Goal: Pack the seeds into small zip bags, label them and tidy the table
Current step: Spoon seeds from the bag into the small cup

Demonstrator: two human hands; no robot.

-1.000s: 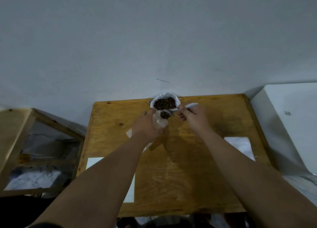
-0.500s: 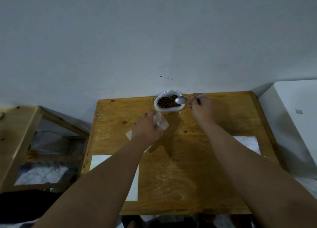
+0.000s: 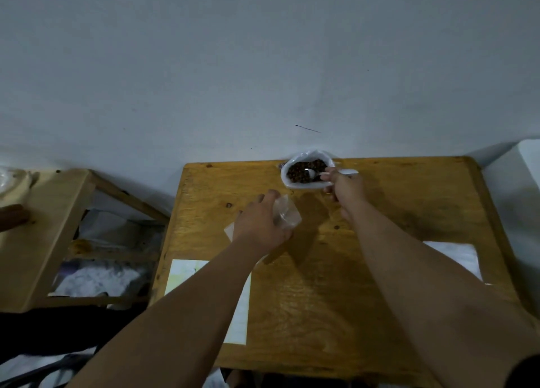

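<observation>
Tbl (image 3: 380, 212): 1 spoon (image 3: 311, 172) (1 seed bag (image 3: 304, 185))

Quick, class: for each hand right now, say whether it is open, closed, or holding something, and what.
Left hand: holds a small clear zip bag.
Right hand: holds a spoon, its bowl in the seeds.

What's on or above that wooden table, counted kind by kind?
seed bag: 1
spoon: 1
small clear zip bag: 1
white sheets: 2
pale piece, unclear what: 1
Total: 6
</observation>
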